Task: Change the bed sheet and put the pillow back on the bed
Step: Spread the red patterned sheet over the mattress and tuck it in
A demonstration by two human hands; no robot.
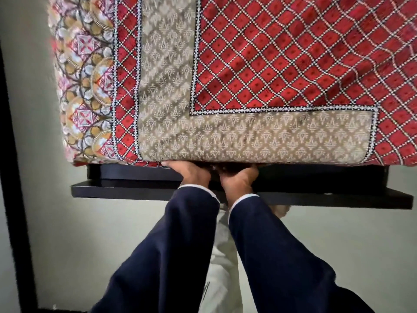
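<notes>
Both my hands, left hand point(194, 175) & right hand point(239, 180), side by side under the mattress edge w/ the red sheet point(282, 64) straight ahead above the bed frame point(135, 191); fingers hidden underneath, can't tell grip.

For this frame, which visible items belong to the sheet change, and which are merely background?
Part of the job:
- red patterned bed sheet over the mattress
- floral sheet showing on the mattress side
- left hand and right hand, fingers tucked under the mattress edge
- black bed frame

Just there:
- grey floor
- white cloth between the sleeves; what it is cannot be told
</notes>
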